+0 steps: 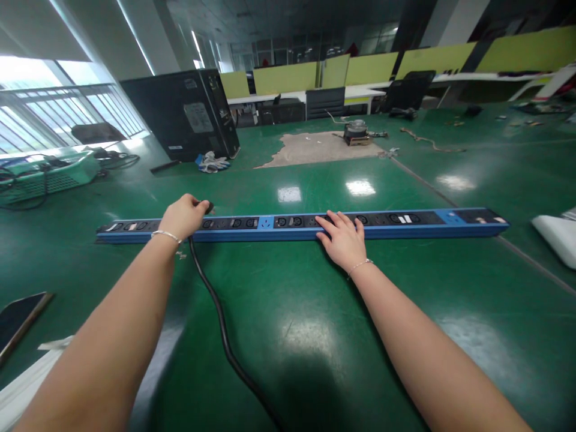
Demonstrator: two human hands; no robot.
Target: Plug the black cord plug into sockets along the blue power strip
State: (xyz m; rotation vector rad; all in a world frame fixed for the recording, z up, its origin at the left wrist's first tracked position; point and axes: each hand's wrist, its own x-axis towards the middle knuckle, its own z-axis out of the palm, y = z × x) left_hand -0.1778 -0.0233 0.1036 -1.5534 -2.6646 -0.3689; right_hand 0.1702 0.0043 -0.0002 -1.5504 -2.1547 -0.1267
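A long blue and black power strip (pixel 265 222) lies crosswise on the green table (pixel 288 300), its sockets facing up. Above its left part, my left hand (pixel 183 216) is closed on the dark end of a black power cord (pixel 221 315); the plug itself is mostly hidden by the fingers. From there the cord hangs over the strip's front edge and runs down toward me. My right hand (pixel 344 240) rests with spread fingers on the strip, right of its middle, holding nothing.
At the back left stands a black computer case (pixel 171 114) with gloves (pixel 211 162) beside it. A green basket (pixel 54 174) with cables is at the left. A phone-like dark slab (pixel 22 318) lies near left, a white object (pixel 558 237) at the right edge.
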